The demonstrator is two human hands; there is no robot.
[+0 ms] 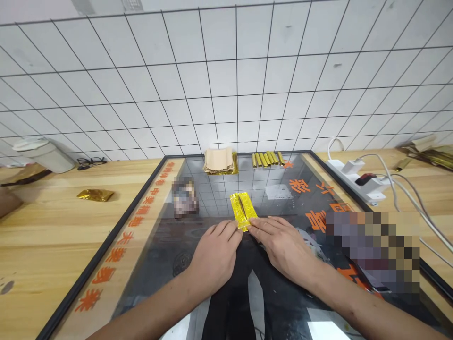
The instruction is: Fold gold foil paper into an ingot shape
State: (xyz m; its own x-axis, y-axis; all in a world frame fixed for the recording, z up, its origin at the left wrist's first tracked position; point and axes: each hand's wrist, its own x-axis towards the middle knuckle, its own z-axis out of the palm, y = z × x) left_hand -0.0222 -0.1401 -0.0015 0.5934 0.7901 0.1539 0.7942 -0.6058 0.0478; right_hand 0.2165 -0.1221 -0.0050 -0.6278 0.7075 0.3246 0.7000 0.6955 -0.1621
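Note:
A sheet of gold foil paper point(243, 208) lies on the glass tabletop in front of me, with a dark lengthwise slit or seam down its middle. My left hand point(216, 248) has its fingers together and pinches the near left corner of the sheet. At the near right corner, the bunched fingers of my right hand point(283, 245) press on the foil. Its near edge looks folded over between my fingertips; both thumbs are mostly hidden. Farther back stand a stack of tan paper sheets point(218, 160) with gold foil beneath and a row of several small gold rolls point(268, 159).
A white power strip point(356, 182) with plugs and cables lies at right, near more gold foil point(433, 153). On the left are a gold foil piece point(95, 195), eyeglasses point(91, 163) and a white lidded container point(53, 156). A tiled wall point(219, 75) rises behind.

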